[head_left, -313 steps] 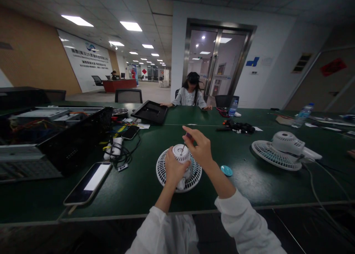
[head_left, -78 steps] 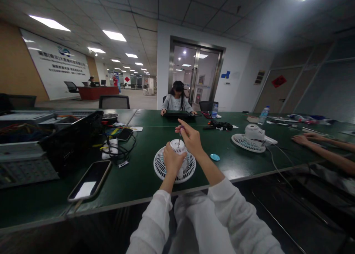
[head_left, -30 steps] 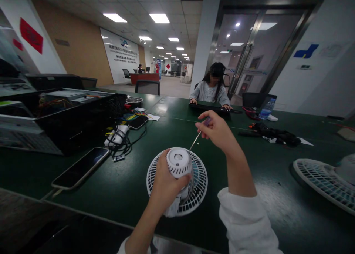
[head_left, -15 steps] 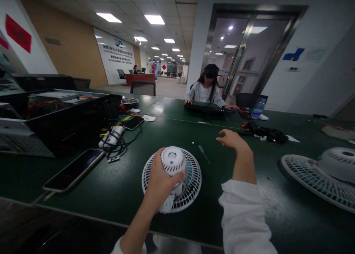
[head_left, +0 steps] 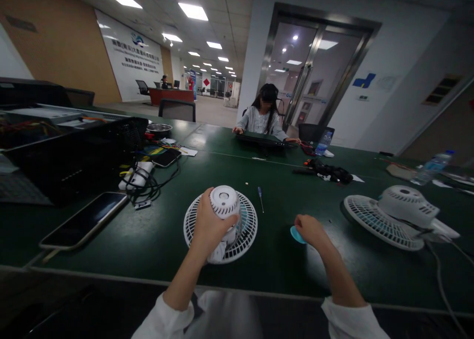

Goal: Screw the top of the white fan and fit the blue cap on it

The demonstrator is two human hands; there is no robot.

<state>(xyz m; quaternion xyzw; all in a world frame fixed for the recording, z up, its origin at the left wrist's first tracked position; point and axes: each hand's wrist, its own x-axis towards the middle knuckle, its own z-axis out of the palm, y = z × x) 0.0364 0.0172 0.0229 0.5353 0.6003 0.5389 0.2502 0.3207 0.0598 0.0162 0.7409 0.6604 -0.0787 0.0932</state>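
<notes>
A white fan (head_left: 248, 220) lies with its round grille on the green table, its motor housing facing up. My left hand (head_left: 209, 220) is wrapped round that housing. To the right, my right hand (head_left: 309, 229) is closed at the edge of a small light-blue disc (head_left: 297, 234), which is close to the tabletop; the fingertips are partly hidden. A screwdriver (head_left: 260, 199) with a blue handle lies between the hands, beyond the fan.
A second white fan (head_left: 403, 205) with a cable lies at the right. At the left are a phone (head_left: 85, 219), tangled cables (head_left: 148, 188) and an open computer case (head_left: 74, 156). A person (head_left: 264, 114) sits across the table (head_left: 222, 166) by a dark monitor.
The camera view has shifted right. My right hand has come down and nearer, its fingers now closed at the light-blue disc. My left hand keeps its hold on the fan housing.
</notes>
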